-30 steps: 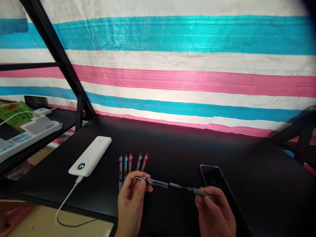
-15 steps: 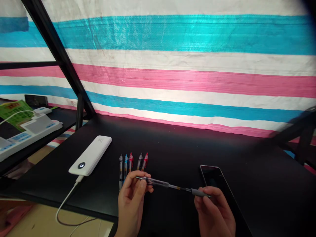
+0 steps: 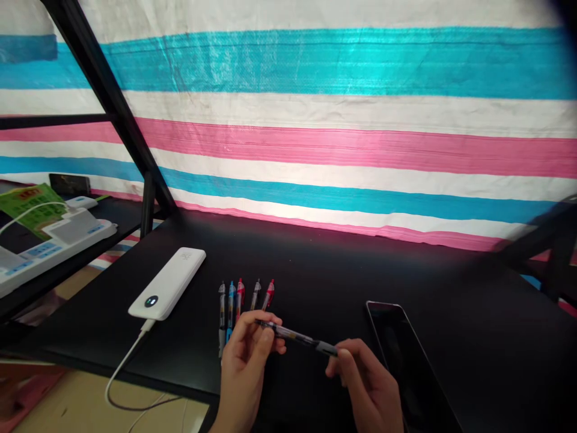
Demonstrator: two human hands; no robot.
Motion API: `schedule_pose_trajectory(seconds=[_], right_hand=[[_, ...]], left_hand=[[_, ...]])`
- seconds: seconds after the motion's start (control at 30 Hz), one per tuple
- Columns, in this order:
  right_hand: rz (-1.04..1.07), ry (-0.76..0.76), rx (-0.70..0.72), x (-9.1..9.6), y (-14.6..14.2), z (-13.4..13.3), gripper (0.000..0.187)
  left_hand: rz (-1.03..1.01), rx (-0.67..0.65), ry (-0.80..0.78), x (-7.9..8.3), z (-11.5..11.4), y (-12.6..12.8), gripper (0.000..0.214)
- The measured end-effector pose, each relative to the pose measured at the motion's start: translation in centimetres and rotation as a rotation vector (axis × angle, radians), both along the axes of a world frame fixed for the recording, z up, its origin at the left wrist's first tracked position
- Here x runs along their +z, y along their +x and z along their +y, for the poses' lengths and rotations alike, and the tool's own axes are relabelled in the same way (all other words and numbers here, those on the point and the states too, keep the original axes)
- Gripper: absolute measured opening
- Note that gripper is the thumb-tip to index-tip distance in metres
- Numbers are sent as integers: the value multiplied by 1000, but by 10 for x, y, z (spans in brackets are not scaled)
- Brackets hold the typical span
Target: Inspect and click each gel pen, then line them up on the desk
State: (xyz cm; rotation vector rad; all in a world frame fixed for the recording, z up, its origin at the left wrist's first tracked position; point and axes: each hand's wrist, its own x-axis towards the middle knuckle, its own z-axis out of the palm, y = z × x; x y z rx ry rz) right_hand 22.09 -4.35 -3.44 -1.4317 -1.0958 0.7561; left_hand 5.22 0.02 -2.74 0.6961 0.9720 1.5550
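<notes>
Clearly, the left hand (image 3: 247,364) pinches one end of a pen (image 3: 295,335); the right hand (image 3: 367,379) pinches its grey grip; the pen slants above the black table (image 3: 324,270) (five other pens (image 3: 240,296) lie beyond the left hand); a phone (image 3: 401,343) lies beside the right.

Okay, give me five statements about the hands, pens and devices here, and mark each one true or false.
1. The left hand and the right hand hold the same pen. True.
2. Five more pens show beyond the left hand. True.
3. Those pens are all blue. False: dark, blue and red ones show.
4. A cable is plugged into the white power bank. True.
5. The phone near the right hand stands upright. False: that phone lies flat on the desk.
</notes>
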Motion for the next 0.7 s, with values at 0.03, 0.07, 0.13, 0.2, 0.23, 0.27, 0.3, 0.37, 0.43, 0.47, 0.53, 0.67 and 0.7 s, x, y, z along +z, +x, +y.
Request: schedule_pose_trajectory(seconds=[0.03, 0.07, 0.13, 0.2, 0.23, 0.27, 0.3, 0.37, 0.43, 0.47, 0.53, 0.67, 0.7], right_hand=[[-22, 4, 32, 0, 1, 1, 44], [-36, 3, 51, -1, 1, 1, 47], [-25, 8, 51, -3, -1, 1, 39], [9, 35, 13, -7, -5, 1, 32], [27, 57, -6, -8, -7, 1, 37], [45, 74, -19, -9, -9, 1, 39], [61, 79, -24, -9, -11, 1, 36], [89, 56, -25, -8, -12, 1, 26], [88, 17, -10, -5, -10, 2, 23], [67, -1, 6, -3, -9, 2, 24], [9, -26, 44, -1, -7, 2, 31], [31, -17, 17, -4, -8, 1, 30], [55, -2, -7, -5, -10, 1, 33]], left_hand=[[-1, -7, 7, -2, 0, -1, 27], [-3, -18, 13, -4, 1, -3, 26], [-12, -41, 25, -8, 2, -5, 25], [-21, -43, 33, -9, 2, -6, 23], [-25, -36, 36, -8, 2, -6, 22], [-31, -27, 36, -8, 2, -5, 22], [-36, -16, 33, -6, 1, -5, 22], [-45, 11, 19, -4, 1, -3, 22], [-52, 16, 18, -3, 1, -3, 23], [-55, 7, 23, -3, 1, -3, 23], [-59, -26, 41, -5, 2, -5, 22], [-64, -45, 47, -10, 3, -8, 18], [-67, -45, 46, -10, 3, -8, 18]])
